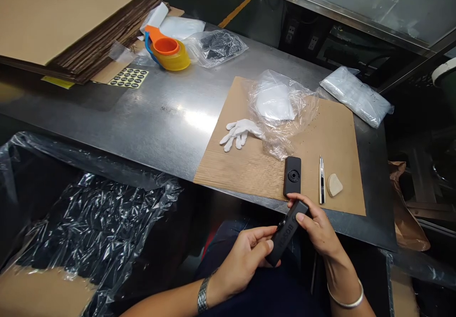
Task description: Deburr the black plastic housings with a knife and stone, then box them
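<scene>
Between my two hands, in front of the table's edge, is a black plastic case (pixel 288 235) with raised lettering on its side, held at a slant. My left hand (pixel 245 257) grips its lower end between thumb and fingers. At the upper end, my right hand (pixel 317 224) pinches it with the thumb on the lettered side. Just beyond lies a similar black part (pixel 292 177) with a round recess, flat on a cardboard sheet (pixel 245 179). To its right are a utility knife (pixel 322 180) and a small beige block (pixel 334 185).
White gloves (pixel 240 133) and an open clear bag (pixel 276 100) lie on the cardboard. A sealed packet (pixel 357 96) rests at the right. Farther left are a tape dispenser (pixel 166 47), round stickers (pixel 128 77) and stacked cardboard (pixel 81 22). A plastic-lined box (pixel 96 217) stands at lower left.
</scene>
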`<action>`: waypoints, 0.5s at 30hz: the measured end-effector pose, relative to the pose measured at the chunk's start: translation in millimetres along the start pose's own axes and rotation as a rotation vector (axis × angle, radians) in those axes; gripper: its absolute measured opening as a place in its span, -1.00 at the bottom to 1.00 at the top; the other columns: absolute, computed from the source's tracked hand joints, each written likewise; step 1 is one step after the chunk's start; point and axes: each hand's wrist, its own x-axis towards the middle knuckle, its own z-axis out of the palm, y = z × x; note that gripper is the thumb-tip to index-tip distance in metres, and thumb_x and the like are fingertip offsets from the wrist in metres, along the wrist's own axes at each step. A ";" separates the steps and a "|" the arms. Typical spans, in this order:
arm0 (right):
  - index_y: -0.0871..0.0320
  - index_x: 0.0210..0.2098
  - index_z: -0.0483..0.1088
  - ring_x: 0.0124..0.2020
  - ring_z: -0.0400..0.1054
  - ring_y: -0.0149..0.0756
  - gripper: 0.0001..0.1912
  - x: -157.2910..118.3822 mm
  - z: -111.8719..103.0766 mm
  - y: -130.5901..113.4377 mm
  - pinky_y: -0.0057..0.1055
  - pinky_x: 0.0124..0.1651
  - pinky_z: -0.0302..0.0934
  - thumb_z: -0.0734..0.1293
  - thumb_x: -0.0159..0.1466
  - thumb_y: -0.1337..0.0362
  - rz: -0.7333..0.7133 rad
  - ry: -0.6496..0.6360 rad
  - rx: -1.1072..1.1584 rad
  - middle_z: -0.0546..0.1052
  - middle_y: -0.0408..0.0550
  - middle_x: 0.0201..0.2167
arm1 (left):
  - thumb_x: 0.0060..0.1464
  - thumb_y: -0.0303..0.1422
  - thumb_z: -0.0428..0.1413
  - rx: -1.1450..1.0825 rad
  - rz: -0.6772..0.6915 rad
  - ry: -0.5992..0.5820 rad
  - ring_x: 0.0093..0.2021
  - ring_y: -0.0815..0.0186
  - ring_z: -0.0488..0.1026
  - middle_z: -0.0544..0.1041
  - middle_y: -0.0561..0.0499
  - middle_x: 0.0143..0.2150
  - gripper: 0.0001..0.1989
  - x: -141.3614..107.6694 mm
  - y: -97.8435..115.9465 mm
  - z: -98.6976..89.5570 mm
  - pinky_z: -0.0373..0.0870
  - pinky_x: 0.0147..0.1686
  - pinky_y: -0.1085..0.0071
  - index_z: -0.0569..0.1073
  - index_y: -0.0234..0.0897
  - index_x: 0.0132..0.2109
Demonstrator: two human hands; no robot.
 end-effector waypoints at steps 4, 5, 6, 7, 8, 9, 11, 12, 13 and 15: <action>0.07 0.00 0.28 -0.36 0.27 -0.34 -0.61 0.9 0.9 0.7 -0.42 -0.34 0.25 0.23 0.18 0.16 0.034 -0.001 0.075 0.36 -0.06 -0.21 | -0.05 -0.17 0.19 -0.022 0.007 -0.001 -0.18 0.11 0.38 0.42 -0.09 -0.35 -0.58 -2.0 1.7 0.0 0.40 -0.20 0.16 0.49 -0.31 -0.07; 0.07 0.00 0.29 -0.37 0.27 -0.35 -0.61 1.2 1.1 0.3 -0.42 -0.35 0.25 0.24 0.18 0.17 0.039 -0.001 0.079 0.36 -0.06 -0.21 | -0.05 -0.18 0.19 -0.026 0.008 -0.001 -0.18 0.11 0.38 0.41 -0.08 -0.36 -0.58 -2.3 2.0 0.0 0.39 -0.20 0.16 0.49 -0.32 -0.07; 0.07 0.00 0.29 -0.38 0.26 -0.36 -0.61 1.5 1.2 0.0 -0.42 -0.35 0.25 0.24 0.18 0.17 0.043 -0.002 0.081 0.36 -0.06 -0.22 | -0.05 -0.19 0.19 -0.028 0.008 -0.002 -0.18 0.11 0.38 0.41 -0.08 -0.36 -0.59 -2.5 2.1 0.0 0.39 -0.20 0.16 0.49 -0.32 -0.07; 0.08 0.00 0.29 -0.39 0.26 -0.36 -0.61 1.7 1.2 -0.4 -0.42 -0.35 0.25 0.24 0.18 0.17 0.045 -0.005 0.083 0.37 -0.06 -0.22 | -0.05 -0.20 0.19 -0.030 0.009 -0.004 -0.19 0.11 0.38 0.41 -0.08 -0.36 -0.59 -2.5 2.1 -0.1 0.39 -0.20 0.16 0.49 -0.32 -0.07; 0.08 -0.01 0.29 -0.40 0.25 -0.37 -0.61 1.9 1.3 -0.6 -0.42 -0.36 0.25 0.23 0.18 0.17 0.046 -0.007 0.087 0.37 -0.06 -0.22 | -0.05 -0.20 0.19 -0.031 0.008 -0.005 -0.19 0.11 0.39 0.41 -0.08 -0.37 -0.60 -2.5 2.0 -0.2 0.40 -0.20 0.17 0.49 -0.33 -0.07; 0.08 -0.01 0.29 -0.41 0.25 -0.37 -0.61 2.0 1.3 -0.7 -0.42 -0.36 0.25 0.23 0.18 0.16 0.046 -0.008 0.090 0.37 -0.05 -0.23 | -0.05 -0.20 0.19 -0.031 0.007 -0.004 -0.19 0.11 0.39 0.41 -0.08 -0.37 -0.60 -2.3 1.9 -0.2 0.40 -0.21 0.17 0.49 -0.33 -0.08; 0.09 -0.01 0.29 -0.42 0.25 -0.37 -0.61 2.1 1.3 -0.5 -0.42 -0.37 0.25 0.24 0.18 0.16 0.047 -0.006 0.093 0.37 -0.06 -0.23 | -0.06 -0.20 0.19 -0.031 0.003 0.004 -0.19 0.11 0.39 0.41 -0.08 -0.37 -0.59 -2.1 1.7 -0.4 0.40 -0.22 0.17 0.49 -0.33 -0.08; 0.09 -0.01 0.30 -0.42 0.26 -0.37 -0.61 2.1 1.4 -0.1 -0.43 -0.37 0.25 0.24 0.17 0.15 0.048 -0.005 0.095 0.37 -0.06 -0.23 | -0.06 -0.19 0.20 -0.032 0.000 0.005 -0.19 0.11 0.39 0.41 -0.08 -0.37 -0.59 -2.0 1.7 -0.4 0.40 -0.22 0.17 0.49 -0.34 -0.08; 0.09 -0.02 0.30 -0.42 0.26 -0.38 -0.61 2.2 1.5 0.4 -0.43 -0.37 0.25 0.24 0.17 0.15 0.050 -0.003 0.100 0.37 -0.07 -0.23 | -0.06 -0.18 0.19 -0.034 -0.001 0.004 -0.20 0.11 0.40 0.41 -0.08 -0.36 -0.59 -2.0 1.8 -0.3 0.40 -0.22 0.17 0.49 -0.34 -0.08; 0.09 -0.03 0.31 -0.42 0.27 -0.39 -0.62 2.8 2.0 1.7 -0.43 -0.37 0.25 0.25 0.17 0.15 0.066 -0.001 0.129 0.37 -0.08 -0.24 | -0.06 -0.19 0.19 -0.042 -0.014 -0.012 -0.23 0.13 0.41 0.43 -0.09 -0.34 -0.58 -2.1 2.6 0.2 0.40 -0.22 0.18 0.50 -0.34 -0.08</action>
